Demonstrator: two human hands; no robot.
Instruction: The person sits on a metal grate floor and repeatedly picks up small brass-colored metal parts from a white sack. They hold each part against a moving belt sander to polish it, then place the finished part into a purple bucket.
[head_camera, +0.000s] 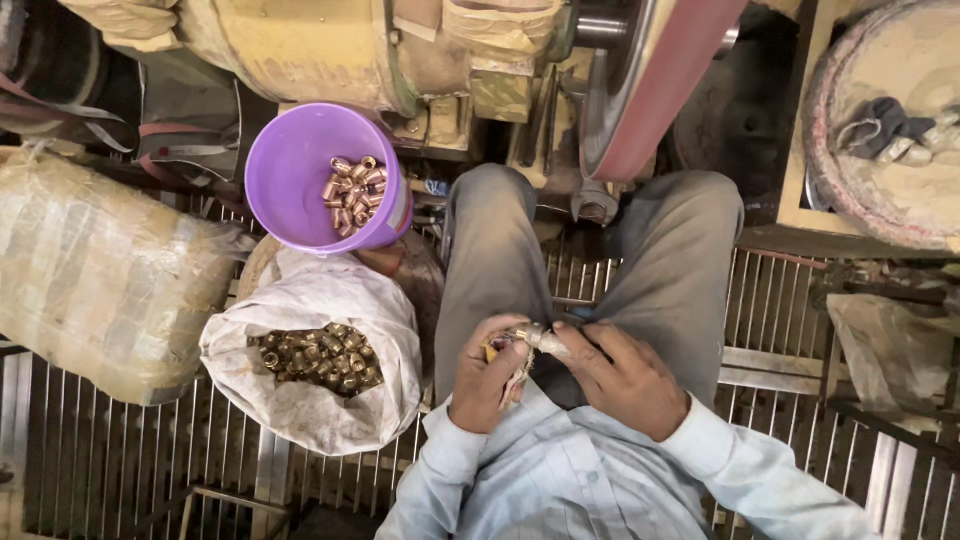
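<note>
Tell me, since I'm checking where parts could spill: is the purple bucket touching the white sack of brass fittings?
Touching. In the head view the purple bucket sits with its lower edge overlapping the top fold of the white sack, with no gap between them.

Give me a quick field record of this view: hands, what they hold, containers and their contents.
left hand: holds a rag-wrapped piece over the lap
right hand: fingers on the same piece, from the other side
bucket: purple, some brass fittings inside
sack: white, open, many brass fittings
belt: red, ahead of the knees
bundle: wrapped, far left
floor: metal grating
</note>
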